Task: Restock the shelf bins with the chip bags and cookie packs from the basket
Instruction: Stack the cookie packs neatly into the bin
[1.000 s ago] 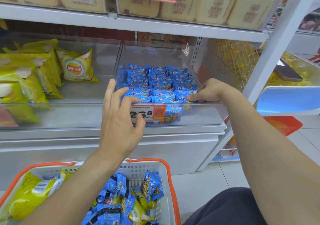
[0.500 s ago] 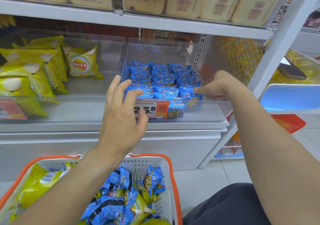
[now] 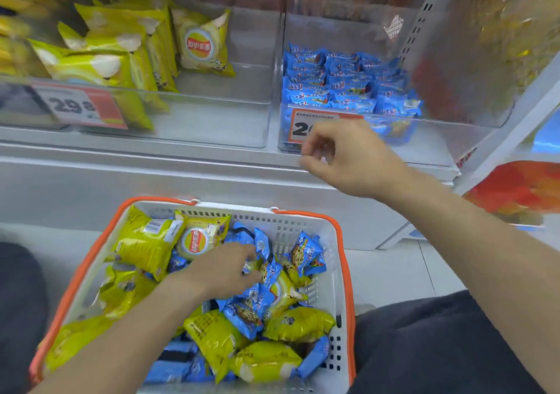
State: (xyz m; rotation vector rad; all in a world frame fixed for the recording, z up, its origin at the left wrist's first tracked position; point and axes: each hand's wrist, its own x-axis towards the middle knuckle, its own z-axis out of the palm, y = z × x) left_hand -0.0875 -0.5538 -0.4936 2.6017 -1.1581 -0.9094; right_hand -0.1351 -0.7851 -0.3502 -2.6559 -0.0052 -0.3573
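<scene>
Whereas half a second ago both hands were up at the shelf, squaring the blue cookie packs in the right-hand clear bin, the left hand [image 3: 224,268] has now dropped into the basket [image 3: 339,260] and the right hand [image 3: 342,154] has drawn back to hover just in front of that bin's price tag [image 3: 298,127]. By my reading the tidying step is finished and the next pick has begun. The left hand's fingers are curled onto a blue cookie pack [image 3: 266,268] near the middle of the basket, among yellow chip bags [image 3: 145,242]; motion blur keeps me from telling whether it is truly pinched or only touched. The right hand holds nothing, its fingers loosely curled. That pack seems to lie with its long axis running roughly toward the shelf, its far end tipped up, though the hand covers part of it. The cookie bin [image 3: 348,30] holds packs in rows with their long sides across the bin. The chip bin [image 3: 248,106] to its left has room, and the basket remains well filled, so much restocking is left.
</scene>
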